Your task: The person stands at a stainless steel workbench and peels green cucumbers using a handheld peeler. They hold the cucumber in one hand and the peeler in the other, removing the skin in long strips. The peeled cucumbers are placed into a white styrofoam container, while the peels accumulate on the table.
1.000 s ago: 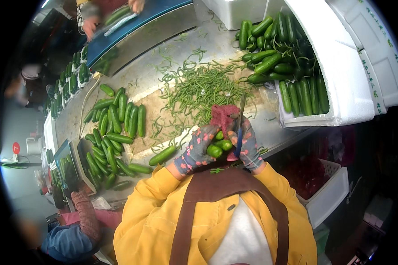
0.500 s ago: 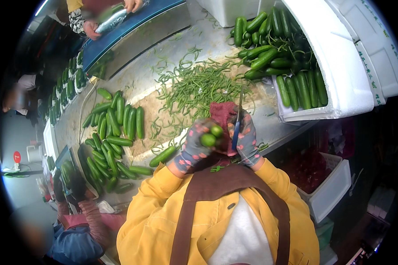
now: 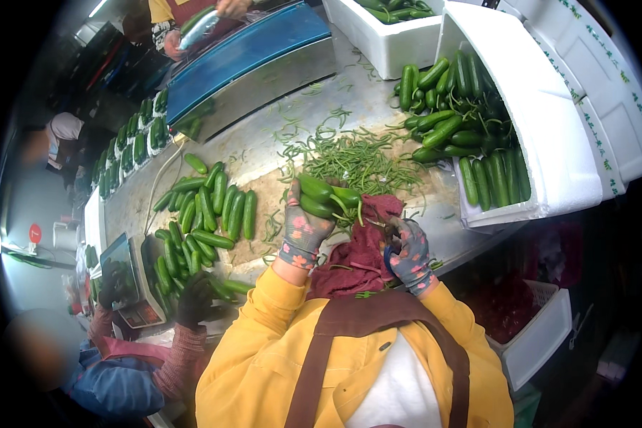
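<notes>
Three cucumbers (image 3: pixel 316 187) with thin curved stems lie in my left hand (image 3: pixel 306 227), its gloved fingers wrapped round them. They are held over the near part of the table, stem ends pointing right. My right hand (image 3: pixel 411 255), gloved too, is closed on blue-handled scissors (image 3: pixel 388 258) whose metal blades point toward the stems. A dark red cloth (image 3: pixel 356 258) lies bunched beneath and between my hands. Beyond them spreads a heap of loose green stems (image 3: pixel 363 162).
Loose cucumbers (image 3: pixel 205 207) lie at left. A white foam box (image 3: pixel 565 135) of stemmed cucumbers stands at right, another foam box (image 3: pixel 386 50) behind. A blue-topped machine (image 3: pixel 257 57) is at far left. A co-worker's dark-gloved hand (image 3: pixel 194 301) is near the scale (image 3: pixel 141 314).
My left hand has turned, so its cucumbers now show lengthwise with stems. The scissors have tilted from upright toward the stems. The view has shifted, and the co-worker's gloved hand has come closer.
</notes>
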The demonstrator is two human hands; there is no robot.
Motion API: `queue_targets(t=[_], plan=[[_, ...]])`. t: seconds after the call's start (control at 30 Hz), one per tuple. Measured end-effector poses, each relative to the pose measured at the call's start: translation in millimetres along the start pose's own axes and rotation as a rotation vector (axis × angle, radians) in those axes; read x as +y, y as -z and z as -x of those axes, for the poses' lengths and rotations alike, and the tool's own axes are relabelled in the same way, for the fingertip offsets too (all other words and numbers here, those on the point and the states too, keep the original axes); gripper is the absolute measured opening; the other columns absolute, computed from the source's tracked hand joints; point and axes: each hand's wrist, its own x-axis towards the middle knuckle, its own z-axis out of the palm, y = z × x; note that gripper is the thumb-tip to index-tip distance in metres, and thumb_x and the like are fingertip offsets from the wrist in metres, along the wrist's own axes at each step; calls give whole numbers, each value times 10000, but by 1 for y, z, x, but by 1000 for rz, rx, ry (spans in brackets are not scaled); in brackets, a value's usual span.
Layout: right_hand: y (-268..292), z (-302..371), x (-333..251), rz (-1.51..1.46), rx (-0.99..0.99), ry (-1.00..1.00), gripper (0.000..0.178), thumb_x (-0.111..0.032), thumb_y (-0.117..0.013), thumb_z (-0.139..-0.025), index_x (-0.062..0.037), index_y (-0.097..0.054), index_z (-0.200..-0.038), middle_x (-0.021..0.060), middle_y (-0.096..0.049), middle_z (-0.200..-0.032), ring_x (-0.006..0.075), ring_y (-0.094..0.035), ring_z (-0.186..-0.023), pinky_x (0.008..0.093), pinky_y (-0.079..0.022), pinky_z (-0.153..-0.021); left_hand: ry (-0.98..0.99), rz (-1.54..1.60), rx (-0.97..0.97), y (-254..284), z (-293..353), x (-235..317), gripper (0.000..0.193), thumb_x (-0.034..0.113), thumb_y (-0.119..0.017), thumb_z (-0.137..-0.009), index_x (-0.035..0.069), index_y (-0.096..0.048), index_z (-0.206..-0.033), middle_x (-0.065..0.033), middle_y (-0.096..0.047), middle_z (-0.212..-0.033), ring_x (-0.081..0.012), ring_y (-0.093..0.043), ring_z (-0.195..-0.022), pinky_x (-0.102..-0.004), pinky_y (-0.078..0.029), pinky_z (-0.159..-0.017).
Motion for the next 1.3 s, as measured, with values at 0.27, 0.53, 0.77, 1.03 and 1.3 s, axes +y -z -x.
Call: queue_targets(t=[0.27,0.53,0.77,1.03,1.3], plan=[[3,-2,-6,77,54,6,408,-313,-511,-729,-30,-463,-1019,135,-531,-827,319,-507,-717,394,-416,-633,61,-64,77,17,-1,-16,446,416,-450,-793,69,-417,-1071,-170,-501,-1000,-327,-485,-923,-475,-361,-859],[11,-8,-12,100,-7,-72,381,-179,-572,-656,-44,-496,-1005,134,-536,-811,311,-515,-718,374,-422,-633,97,-78,20,32,-10,-5,470,431,-442,-792,74,-397,-1092,-178,-491,-1032,-331,-480,-945,-479,-362,-858],[9,4,-8,-630,-49,-555,315,-144,-599,-671,-16,-531,-950,163,-571,-831,301,-558,-737,324,-448,-654,62,-109,81,25,-7,-13,446,424,-443,-797,77,-411,-1075,-157,-496,-1022,-309,-485,-942,-456,-372,-855],[-2,6,-17,20,-81,-74,453,-221,-611,-679,-12,-471,-1056,167,-545,-914,349,-536,-764,387,-440,-678,-32,-114,-12,8,-15,-13,419,425,-433,-805,68,-432,-1025,-138,-517,-973,-300,-497,-912,-457,-384,-836],[-6,-5,-10,-119,-135,-125,472,-243,-507,-758,42,-387,-1115,216,-473,-1038,360,-510,-823,419,-431,-673,49,-101,6,16,-20,-28,351,382,-434,-824,80,-461,-1002,-98,-528,-981,-255,-502,-914,-404,-378,-850]])
